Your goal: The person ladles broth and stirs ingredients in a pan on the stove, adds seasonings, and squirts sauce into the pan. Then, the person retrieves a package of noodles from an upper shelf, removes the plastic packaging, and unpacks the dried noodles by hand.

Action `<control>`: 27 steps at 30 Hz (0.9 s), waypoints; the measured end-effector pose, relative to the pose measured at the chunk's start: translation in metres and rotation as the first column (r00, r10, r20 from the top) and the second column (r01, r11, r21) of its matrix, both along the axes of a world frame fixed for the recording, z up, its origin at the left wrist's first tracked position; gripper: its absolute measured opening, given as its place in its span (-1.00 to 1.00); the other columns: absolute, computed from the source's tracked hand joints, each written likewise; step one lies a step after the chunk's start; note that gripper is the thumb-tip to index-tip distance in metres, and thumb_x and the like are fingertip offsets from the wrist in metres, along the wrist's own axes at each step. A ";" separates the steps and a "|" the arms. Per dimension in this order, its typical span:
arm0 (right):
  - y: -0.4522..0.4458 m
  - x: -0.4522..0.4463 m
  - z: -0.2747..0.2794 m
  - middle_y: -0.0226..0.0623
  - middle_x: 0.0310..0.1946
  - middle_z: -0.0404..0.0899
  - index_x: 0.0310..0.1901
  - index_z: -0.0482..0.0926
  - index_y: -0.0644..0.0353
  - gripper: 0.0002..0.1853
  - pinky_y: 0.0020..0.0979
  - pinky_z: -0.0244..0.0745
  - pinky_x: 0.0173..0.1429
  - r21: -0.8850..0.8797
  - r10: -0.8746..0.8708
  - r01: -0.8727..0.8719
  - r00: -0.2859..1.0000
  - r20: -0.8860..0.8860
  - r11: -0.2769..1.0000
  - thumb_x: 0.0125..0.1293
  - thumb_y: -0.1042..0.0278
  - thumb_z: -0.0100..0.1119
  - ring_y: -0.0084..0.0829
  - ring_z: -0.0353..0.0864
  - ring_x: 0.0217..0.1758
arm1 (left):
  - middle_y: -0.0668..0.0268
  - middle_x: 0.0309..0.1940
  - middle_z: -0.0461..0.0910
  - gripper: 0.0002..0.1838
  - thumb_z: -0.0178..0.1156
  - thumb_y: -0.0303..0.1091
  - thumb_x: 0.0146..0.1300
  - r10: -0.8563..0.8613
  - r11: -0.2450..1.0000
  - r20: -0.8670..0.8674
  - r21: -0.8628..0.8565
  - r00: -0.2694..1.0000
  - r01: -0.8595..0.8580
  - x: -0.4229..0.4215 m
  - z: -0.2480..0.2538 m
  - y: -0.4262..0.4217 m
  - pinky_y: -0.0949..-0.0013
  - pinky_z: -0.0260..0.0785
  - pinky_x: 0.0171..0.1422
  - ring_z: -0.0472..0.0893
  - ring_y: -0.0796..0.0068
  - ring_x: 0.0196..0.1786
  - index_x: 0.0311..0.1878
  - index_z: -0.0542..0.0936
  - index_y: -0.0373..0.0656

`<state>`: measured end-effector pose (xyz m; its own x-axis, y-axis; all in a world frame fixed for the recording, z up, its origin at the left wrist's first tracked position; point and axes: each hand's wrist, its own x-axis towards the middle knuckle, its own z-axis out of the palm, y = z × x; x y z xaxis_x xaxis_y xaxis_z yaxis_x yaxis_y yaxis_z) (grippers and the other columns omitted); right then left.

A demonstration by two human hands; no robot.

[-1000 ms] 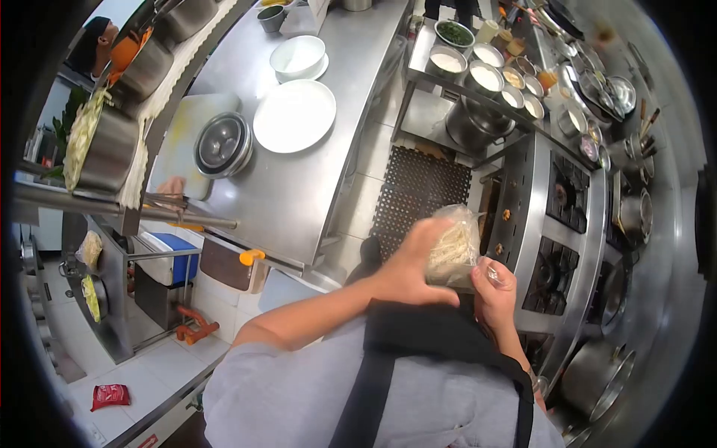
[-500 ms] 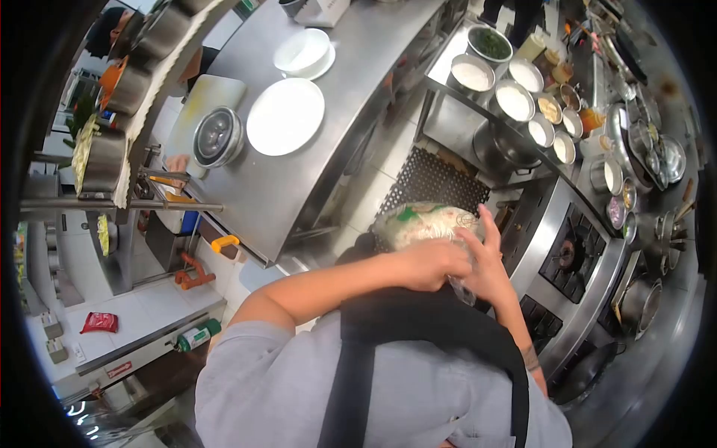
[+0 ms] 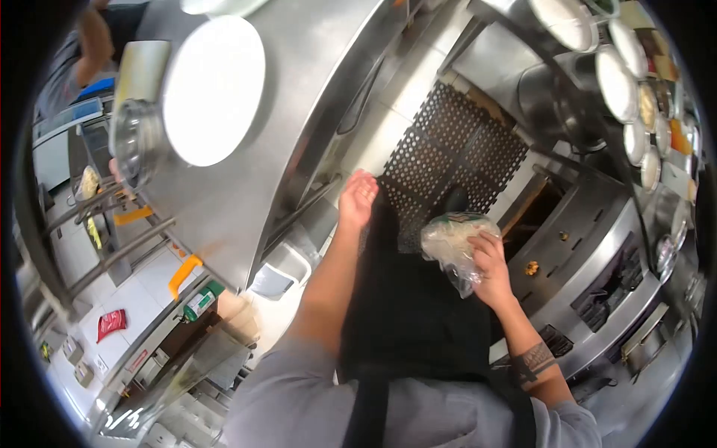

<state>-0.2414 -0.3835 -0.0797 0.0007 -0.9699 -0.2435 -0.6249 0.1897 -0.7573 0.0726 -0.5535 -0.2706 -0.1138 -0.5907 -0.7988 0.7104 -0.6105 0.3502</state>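
Note:
A clear plastic bag [image 3: 452, 240] with pale contents hangs in front of my apron, above the black floor mat. My right hand [image 3: 489, 265] grips the bag from its right side, fingers over the plastic. Away from the bag, to the left, my left hand [image 3: 359, 196] is raised near the edge of the steel table [image 3: 224, 201], holding nothing, with its fingers slightly curled and apart. On that table lies a large white oval plate [image 3: 214, 89], and beside it stand stacked metal bowls [image 3: 136, 142].
A stove [image 3: 597, 254] stands at the right, with several containers of white food [image 3: 618, 82] on the shelf above. The perforated black mat [image 3: 455, 153] covers the floor ahead. A red packet [image 3: 111, 325] lies on the lower left counter. Another person's arm [image 3: 93, 41] shows at upper left.
My left hand has let go of the bag and moved left. The bag has stayed in my right hand. The view has shifted, so the plate and table appear larger and nearer.

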 end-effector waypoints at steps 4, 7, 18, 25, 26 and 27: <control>0.006 0.014 -0.050 -0.13 0.15 0.63 -0.36 0.55 0.29 -0.76 0.03 0.36 0.43 0.117 0.018 -0.011 0.998 -0.055 0.993 0.00 0.52 0.48 0.14 0.42 0.38 | 0.08 0.09 0.65 -0.75 0.11 -0.41 0.40 0.271 0.957 -0.191 -0.056 0.943 -0.286 0.081 -0.171 -0.031 -0.04 0.39 0.46 0.61 0.11 0.20 0.05 0.61 -0.28; 0.012 0.021 -0.073 -0.14 0.16 0.63 -0.37 0.53 0.28 -0.75 0.01 0.36 0.42 0.153 -0.035 0.036 0.999 -0.005 0.988 0.02 0.51 0.49 0.14 0.42 0.38 | 0.12 -0.09 0.70 -0.73 0.07 -0.26 0.43 0.569 0.822 -0.053 0.008 0.821 -0.569 0.071 -0.161 -0.084 0.04 0.36 0.40 0.61 0.19 0.15 -0.09 0.63 -0.28; -0.008 0.037 -0.087 -0.18 0.20 0.62 -0.36 0.51 0.26 -0.73 -0.02 0.35 0.43 0.201 0.022 -0.036 0.997 0.070 0.979 0.00 0.52 0.49 0.11 0.42 0.40 | -0.07 0.13 0.49 -0.67 0.08 -0.53 0.20 0.622 0.778 -0.099 0.190 0.777 -0.599 -0.012 -0.165 -0.010 0.02 0.38 0.54 0.50 0.04 0.31 0.03 0.45 -0.46; -0.051 0.026 -0.060 -0.18 0.17 0.66 -0.29 0.58 0.25 -0.78 -0.04 0.40 0.40 0.170 0.145 -0.159 0.985 0.094 0.973 0.08 0.48 0.47 0.07 0.47 0.36 | -0.09 0.34 0.43 -0.56 0.06 -0.57 0.24 0.360 0.927 -0.221 0.198 0.906 -0.320 -0.042 -0.150 0.060 -0.04 0.30 0.58 0.40 0.02 0.48 0.22 0.41 -0.42; -0.063 0.026 -0.053 -0.18 0.17 0.66 -0.29 0.58 0.25 -0.78 -0.04 0.40 0.40 0.172 0.149 -0.164 0.984 0.095 0.971 0.08 0.48 0.47 0.07 0.47 0.36 | -0.08 0.40 0.41 -0.51 0.06 -0.57 0.26 0.154 0.986 -0.227 0.101 0.962 -0.134 -0.040 -0.149 0.071 -0.06 0.26 0.60 0.37 0.02 0.51 0.29 0.40 -0.41; -0.076 0.026 -0.048 -0.18 0.15 0.67 -0.23 0.60 0.25 -0.77 -0.05 0.40 0.40 0.173 0.160 -0.179 0.980 0.116 0.969 0.11 0.47 0.46 0.06 0.49 0.35 | -0.02 0.46 0.38 -0.39 0.17 -0.49 0.32 -0.145 0.982 -0.108 0.105 0.984 0.156 -0.038 -0.130 0.071 0.00 0.18 0.64 0.36 0.08 0.54 0.44 0.33 -0.33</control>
